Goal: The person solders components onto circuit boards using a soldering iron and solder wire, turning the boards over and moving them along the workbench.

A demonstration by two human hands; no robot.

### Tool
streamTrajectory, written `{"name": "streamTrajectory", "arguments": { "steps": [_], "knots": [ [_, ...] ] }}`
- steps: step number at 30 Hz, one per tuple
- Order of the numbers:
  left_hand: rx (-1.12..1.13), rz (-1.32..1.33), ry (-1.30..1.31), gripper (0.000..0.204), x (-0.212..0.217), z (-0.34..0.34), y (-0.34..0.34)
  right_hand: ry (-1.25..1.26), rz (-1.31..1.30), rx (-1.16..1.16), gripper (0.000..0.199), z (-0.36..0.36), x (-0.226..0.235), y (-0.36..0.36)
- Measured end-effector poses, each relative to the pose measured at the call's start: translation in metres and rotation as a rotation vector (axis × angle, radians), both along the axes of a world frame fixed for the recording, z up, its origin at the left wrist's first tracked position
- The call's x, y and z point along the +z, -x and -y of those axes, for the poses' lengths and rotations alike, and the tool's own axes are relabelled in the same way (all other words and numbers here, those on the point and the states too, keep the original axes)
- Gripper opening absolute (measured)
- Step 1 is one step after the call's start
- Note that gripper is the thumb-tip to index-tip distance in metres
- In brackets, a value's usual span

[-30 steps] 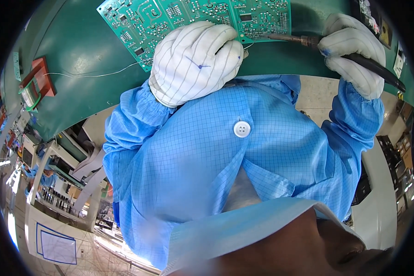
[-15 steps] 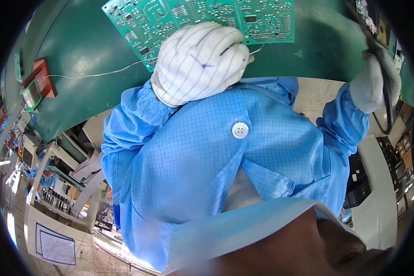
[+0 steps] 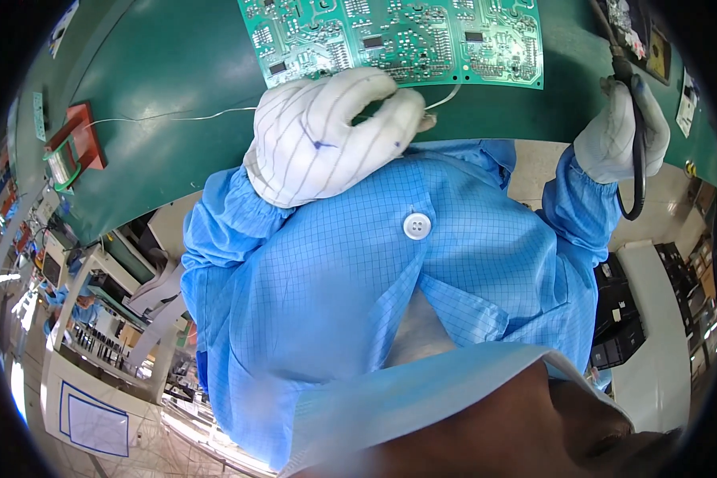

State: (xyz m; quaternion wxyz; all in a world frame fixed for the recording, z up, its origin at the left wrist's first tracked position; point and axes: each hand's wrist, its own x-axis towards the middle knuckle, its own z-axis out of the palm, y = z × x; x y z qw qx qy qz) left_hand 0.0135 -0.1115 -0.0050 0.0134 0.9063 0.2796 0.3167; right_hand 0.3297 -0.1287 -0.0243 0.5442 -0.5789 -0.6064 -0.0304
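Note:
Below the near edge of a green circuit board (image 3: 495,62), my left hand (image 3: 315,147) in a striped white glove is closed on thin solder wire (image 3: 175,117). The wire runs left to a spool (image 3: 58,167) in a red stand (image 3: 88,137), and its other end sticks out past my fingers near the board. My right hand (image 3: 605,143), also gloved, grips a soldering iron (image 3: 623,72) at the far right, away from the board. A black cable (image 3: 639,163) hangs down from that hand. The iron's tip cannot be made out.
The green work mat (image 3: 167,72) covers the bench, its curved near edge close to my body. A dark holder (image 3: 657,52) stands at the far right, beside a small white label or card (image 3: 687,103). A narrow green strip (image 3: 39,116) lies at the left.
The board now sits farther right and lower in view. My left hand has shifted left and down, uncovering more of the board. My right hand has come slightly left with the iron.

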Motion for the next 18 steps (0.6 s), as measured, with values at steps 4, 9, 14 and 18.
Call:
{"name": "streamTrajectory", "arguments": {
  "steps": [4, 9, 14, 18],
  "knots": [
    [-0.046, -0.001, 0.112, 0.025, -0.001, -0.001, 0.013, 0.076, 0.077, 0.055, 0.015, 0.003, -0.003, -0.001],
    [0.02, 0.018, 0.097, 0.023, -0.004, 0.002, 0.014, 0.084, -0.075, 0.066, 0.016, 0.003, -0.005, 0.007],
    [0.025, -0.022, 0.114, 0.021, -0.002, 0.0, 0.014, 0.076, -0.24, 0.109, 0.016, 0.003, -0.011, 0.003],
    [0.047, -0.034, 0.104, 0.019, -0.002, 0.001, 0.013, 0.096, -0.112, 0.097, 0.016, 0.003, -0.01, 0.001]
  ]
}}
